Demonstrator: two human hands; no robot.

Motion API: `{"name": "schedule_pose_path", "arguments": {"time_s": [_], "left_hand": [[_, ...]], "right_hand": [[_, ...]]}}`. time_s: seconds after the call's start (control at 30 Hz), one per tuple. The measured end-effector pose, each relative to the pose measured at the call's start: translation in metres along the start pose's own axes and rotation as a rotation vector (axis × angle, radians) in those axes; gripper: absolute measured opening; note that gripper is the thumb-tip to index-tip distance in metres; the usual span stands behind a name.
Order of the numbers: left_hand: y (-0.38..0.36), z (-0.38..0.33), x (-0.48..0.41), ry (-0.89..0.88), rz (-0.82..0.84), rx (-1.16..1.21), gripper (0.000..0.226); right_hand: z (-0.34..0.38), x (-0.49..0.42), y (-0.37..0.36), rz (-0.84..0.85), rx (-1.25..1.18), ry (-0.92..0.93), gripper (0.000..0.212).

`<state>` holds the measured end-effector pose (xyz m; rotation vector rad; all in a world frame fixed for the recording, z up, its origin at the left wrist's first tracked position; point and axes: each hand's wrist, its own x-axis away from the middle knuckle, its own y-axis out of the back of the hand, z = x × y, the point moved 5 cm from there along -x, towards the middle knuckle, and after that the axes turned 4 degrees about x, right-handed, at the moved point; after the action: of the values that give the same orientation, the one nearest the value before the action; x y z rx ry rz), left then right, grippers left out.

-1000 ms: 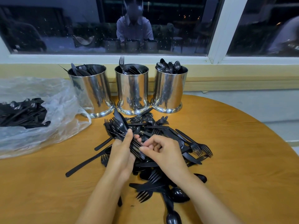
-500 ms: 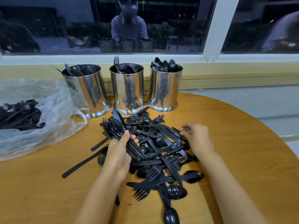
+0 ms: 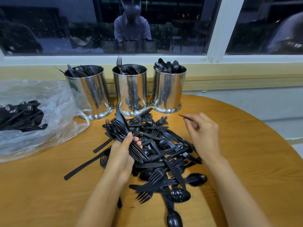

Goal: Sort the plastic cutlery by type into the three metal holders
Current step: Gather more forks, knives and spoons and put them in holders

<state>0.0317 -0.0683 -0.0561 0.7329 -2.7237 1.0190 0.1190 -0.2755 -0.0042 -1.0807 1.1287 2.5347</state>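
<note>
The pile of cutlery lies in the middle of the round wooden tabletop: black forks, knives and spoons crossed over each other. The left hand is over the left side of the pile and covers part of it. Its fingers and thumb are curled around a bundle of forks, whose tines point toward the far edge. One knife blade stands out of this bundle. The right hand is raised over the right side of the pile and pinches a thin stick between thumb and forefinger; I cannot tell what the stick is. Along the far edge three metal holders stand in a row: the left holder has knives, the middle holder has forks, and the right holder has spoons. At the left edge a clear plastic bag with more black cutlery lies against the left holder. Behind the holders is a dark window.
</note>
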Motion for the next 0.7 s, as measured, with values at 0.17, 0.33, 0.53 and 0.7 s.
{"name": "schedule_pose_path", "arguments": {"time_s": [0.17,0.33,0.53,0.7], "left_hand": [[0.001,0.000,0.000,0.001,0.006,0.002,0.015],[0.000,0.000,0.000,-0.010,-0.011,-0.016,0.012],[-0.002,0.003,0.001,-0.012,-0.005,-0.041,0.021],[-0.004,0.003,0.002,0.002,0.005,-0.079,0.043]], "right_hand": [[0.019,0.007,-0.001,0.111,-0.372,-0.160,0.010],[0.032,0.019,-0.022,0.272,-0.627,-0.370,0.023],[0.052,0.040,-0.042,0.353,-0.791,-0.543,0.011],[0.057,0.047,-0.051,0.388,-0.693,-0.499,0.009]]}}
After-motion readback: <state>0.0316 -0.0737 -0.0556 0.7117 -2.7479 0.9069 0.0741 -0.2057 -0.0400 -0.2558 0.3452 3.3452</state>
